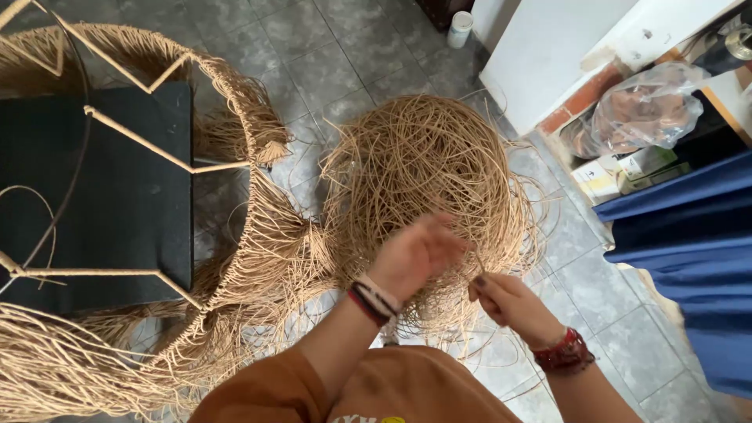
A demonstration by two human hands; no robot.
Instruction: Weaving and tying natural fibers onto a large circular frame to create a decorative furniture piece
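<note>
Fingers of my right hand pinch a single tan fibre strand at lower centre of the frame, drawn from the tangled fibre heap on the grey tiled floor.

My left hand is blurred just above and beside it, over the heap's near edge; whether its fingers are spread or closed I cannot tell. As I judge it, the thin, dry, wiry strand could snag in the loose nest of loops and snap or drag a knot out with it if pulled hard. At left, the curved chair frame, wrapped in the same cord with shaggy fringe hanging, encloses a flat black cushion. Blue cloth fills the right edge.
</note>
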